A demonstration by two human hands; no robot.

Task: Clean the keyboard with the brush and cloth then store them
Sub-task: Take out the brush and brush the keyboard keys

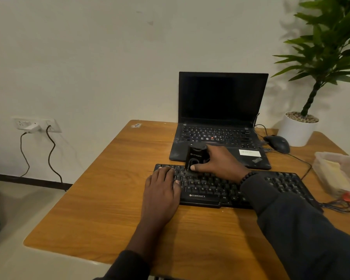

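A black keyboard (214, 188) lies across the wooden desk (113, 190). My left hand (162, 188) rests flat on its left end, fingers straight over the keys. My right hand (220, 162) grips a black, chunky brush (195, 157) that stands on the keyboard's upper rows, thumb in front and fingers round its far side. The bristles are hidden against the dark keys. A pale yellow cloth (334, 170) lies inside a clear plastic box (329, 158) at the right edge of the desk.
An open black laptop (220, 122) stands just behind the keyboard. A black mouse (278, 143) and its cable lie to the laptop's right, beside a white plant pot (298, 129). A coiled cable (337, 206) and something red sit near the box. A wall socket (35, 125) is at left.
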